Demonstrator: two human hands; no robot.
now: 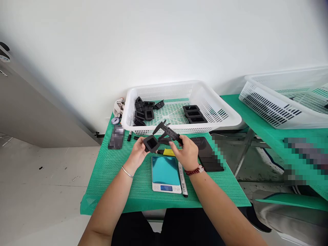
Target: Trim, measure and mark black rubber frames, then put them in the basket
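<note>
My left hand (138,152) holds a black square frame-like part (151,144) by its left side, above the green mat. Closed round a black caliper (167,132) is my right hand (188,152); the caliper's jaws point left, close to the upper right of the part. Whether the jaws touch it, I cannot tell. Below the hands lies a kitchen scale (166,172) with a blue-green plate, its display reading near zero. A white marker (182,180) lies along its right side. Behind it is a yellow-handled cutter (169,152), partly hidden by my right hand.
A white basket (228,119) at the back holds several black parts (149,114) on its left and a stack (195,113) on its right. A black folder-like item (210,157) lies at right. Gloves (118,107) and tape (115,120) sit at left. Another basket (279,106) stands far right.
</note>
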